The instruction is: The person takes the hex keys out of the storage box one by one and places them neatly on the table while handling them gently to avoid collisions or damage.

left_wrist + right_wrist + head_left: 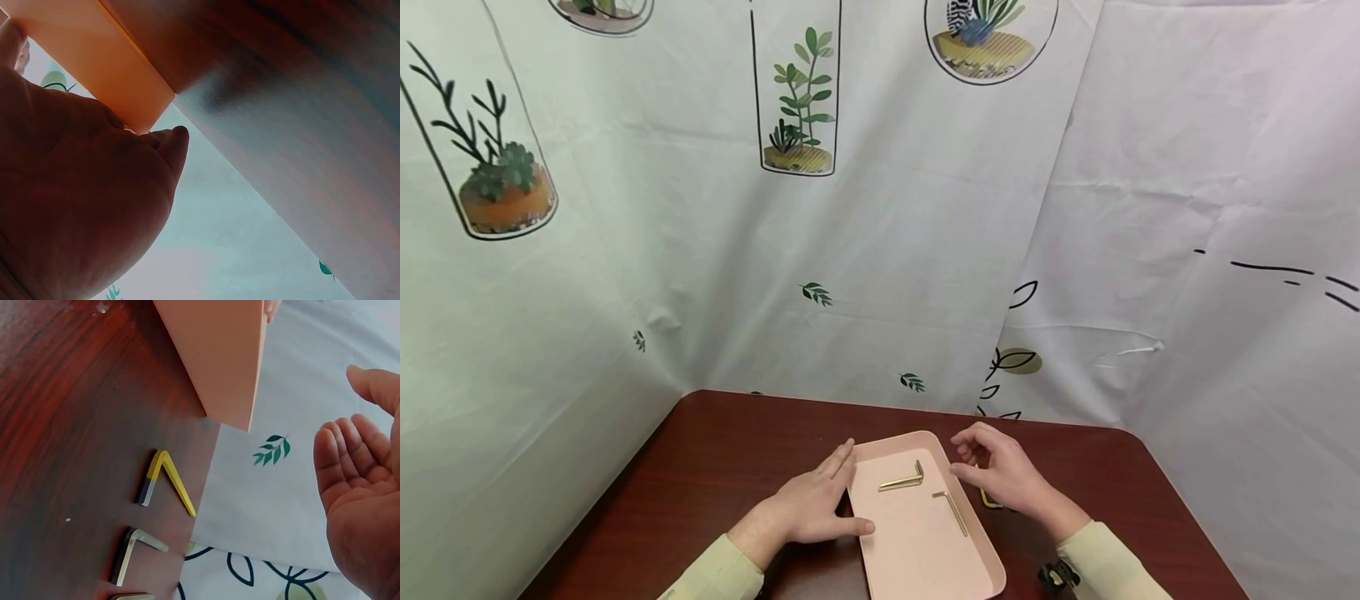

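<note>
Pink, with a low wall all around: shallow tray (917, 550) on the dark reddish table (760, 425), lying a little turned. Inside, toward the far end, golden L-shaped keys (901, 482) close together, apparently two; near the right wall, one more golden key (957, 514), alone. Outside, to the right of the tray, a yellow key (174, 478), greyish toward one end, then a metallic key (125, 557) and, cut by the frame edge, another key piece (132, 596).

Left hand (816, 504) along the left wall of the tray, fingers straight, thumb reaching over the rim; touching, not gripping. Right hand (1000, 471) just beside the right wall, fingers loosely bent, thumb apart from them, nothing visible in its hold.

Main risk, as judged from here: too strong a sideways push by the left hand, and so a sliding tray, with loose keys knocking against the wall. Second risk: bumping the right wall with the right knuckles, because of the small space between wall and yellow key. Also possible: a weak pinch on such thin, flat-lying metal, hence a slip and a drop. From the head view, cannot tell the exact height of the right fingers over the table.
</note>
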Available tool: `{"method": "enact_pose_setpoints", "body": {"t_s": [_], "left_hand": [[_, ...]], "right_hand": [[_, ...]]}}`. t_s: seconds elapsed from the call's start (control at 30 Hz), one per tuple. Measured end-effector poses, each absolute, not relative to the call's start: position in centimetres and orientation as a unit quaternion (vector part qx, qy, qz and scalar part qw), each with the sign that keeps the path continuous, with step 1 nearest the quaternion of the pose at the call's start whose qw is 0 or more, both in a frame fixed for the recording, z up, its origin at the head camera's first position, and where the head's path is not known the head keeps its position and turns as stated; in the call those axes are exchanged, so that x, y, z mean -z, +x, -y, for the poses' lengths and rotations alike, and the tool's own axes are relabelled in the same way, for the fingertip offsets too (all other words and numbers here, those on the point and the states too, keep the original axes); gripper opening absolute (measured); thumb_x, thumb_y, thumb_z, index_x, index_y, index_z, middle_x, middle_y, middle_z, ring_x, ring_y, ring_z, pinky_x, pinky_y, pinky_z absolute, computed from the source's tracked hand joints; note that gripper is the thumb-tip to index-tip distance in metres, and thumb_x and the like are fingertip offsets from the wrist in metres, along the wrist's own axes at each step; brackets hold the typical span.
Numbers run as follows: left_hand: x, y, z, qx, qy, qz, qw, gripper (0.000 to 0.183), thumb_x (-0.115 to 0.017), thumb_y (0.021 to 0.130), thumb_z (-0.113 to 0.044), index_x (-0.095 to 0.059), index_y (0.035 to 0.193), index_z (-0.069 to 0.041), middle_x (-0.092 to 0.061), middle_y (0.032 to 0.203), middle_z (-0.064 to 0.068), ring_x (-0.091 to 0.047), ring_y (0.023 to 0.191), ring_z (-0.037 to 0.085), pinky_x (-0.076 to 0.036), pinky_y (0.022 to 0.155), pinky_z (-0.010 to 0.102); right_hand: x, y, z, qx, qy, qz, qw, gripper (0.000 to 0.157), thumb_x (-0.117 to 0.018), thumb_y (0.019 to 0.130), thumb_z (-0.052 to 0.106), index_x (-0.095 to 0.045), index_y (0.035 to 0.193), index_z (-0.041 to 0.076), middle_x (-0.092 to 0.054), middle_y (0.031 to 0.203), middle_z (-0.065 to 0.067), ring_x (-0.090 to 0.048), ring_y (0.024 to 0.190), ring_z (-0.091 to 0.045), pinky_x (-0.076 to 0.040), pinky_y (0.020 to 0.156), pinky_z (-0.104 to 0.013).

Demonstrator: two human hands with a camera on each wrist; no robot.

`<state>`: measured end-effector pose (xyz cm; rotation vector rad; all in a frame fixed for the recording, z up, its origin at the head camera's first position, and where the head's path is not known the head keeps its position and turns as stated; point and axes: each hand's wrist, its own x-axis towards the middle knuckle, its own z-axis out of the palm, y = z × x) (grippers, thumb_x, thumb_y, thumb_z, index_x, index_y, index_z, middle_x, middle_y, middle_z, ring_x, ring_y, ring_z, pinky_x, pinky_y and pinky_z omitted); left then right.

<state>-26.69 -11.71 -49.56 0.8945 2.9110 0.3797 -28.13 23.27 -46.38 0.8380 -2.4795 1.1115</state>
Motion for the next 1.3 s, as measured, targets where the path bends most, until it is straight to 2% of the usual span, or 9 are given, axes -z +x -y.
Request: {"method": "enact_pose_setpoints", "body": {"t_s": [0.23,0.47,0.63,0.93,1.23,1.3], "left_hand": [[49.6,-26.8,11.6,-0.125,0.292,-0.948,0.035,0.118,-0.049,0.086,-0.084,-0.016,0.163,-0.001,-0.008,0.171,0.013,-0.022,0.155,0.024,-0.049,0.101,0.045],[49.6,-26.7,11.6,-0.121,0.291,-0.948,0.033,0.119,-0.047,0.085,-0.086,-0.017,0.163,-0.002,-0.009,0.171,0.013,-0.022,0.155,0.024,-0.050,0.100,0.045],[49.5,-26.7,11.6,-0.122,0.290,-0.949,0.034,0.118,-0.048,0.086,-0.085,-0.016,0.163,-0.002,-0.008,0.171,0.013,-0.022,0.155,0.024,-0.050,0.100,0.045],[49.6,-26.7,11.6,-0.121,0.290,-0.949,0.034,0.119,-0.047,0.085,-0.086,-0.016,0.163,-0.002,-0.009,0.171,0.013,-0.023,0.154,0.024,-0.051,0.099,0.045],[49.7,-26.7,11.6,-0.119,0.287,-0.950,0.030,0.119,-0.047,0.085,-0.087,-0.017,0.163,-0.002,-0.008,0.172,0.010,-0.024,0.154,0.024,-0.050,0.100,0.045],[49.7,-26.7,11.6,-0.119,0.288,-0.950,0.029,0.119,-0.047,0.085,-0.087,-0.017,0.163,-0.002,-0.008,0.172,0.010,-0.025,0.154,0.024,-0.050,0.100,0.045]], "right_hand": [[46.1,-28.4,-22.6,-0.366,0.316,0.865,0.137,0.037,-0.087,0.082,0.011,-0.068,0.109,0.027,-0.065,0.094,0.000,-0.063,0.082,-0.013,-0.055,0.066,-0.040],[46.0,-28.6,-22.0,-0.341,0.335,0.870,0.123,0.036,-0.086,0.083,0.014,-0.067,0.110,0.028,-0.064,0.095,0.004,-0.063,0.082,-0.011,-0.052,0.067,-0.027],[46.0,-28.8,-21.6,-0.327,0.348,0.871,0.115,0.036,-0.085,0.085,0.016,-0.066,0.113,0.027,-0.060,0.096,0.011,-0.063,0.085,-0.013,-0.052,0.070,-0.026],[45.2,-29.0,-21.0,-0.307,0.359,0.878,0.080,0.035,-0.083,0.087,0.019,-0.065,0.116,0.025,-0.065,0.099,-0.001,-0.063,0.088,-0.016,-0.053,0.071,-0.028],[44.9,-29.8,-20.7,-0.283,0.386,0.876,0.065,0.033,-0.083,0.088,0.020,-0.065,0.115,0.023,-0.065,0.099,-0.001,-0.062,0.088,-0.016,-0.055,0.072,-0.032],[44.9,-29.9,-20.5,-0.273,0.390,0.877,0.062,0.032,-0.082,0.089,0.022,-0.065,0.115,0.024,-0.064,0.098,0.000,-0.061,0.087,-0.015,-0.054,0.072,-0.031]]}}
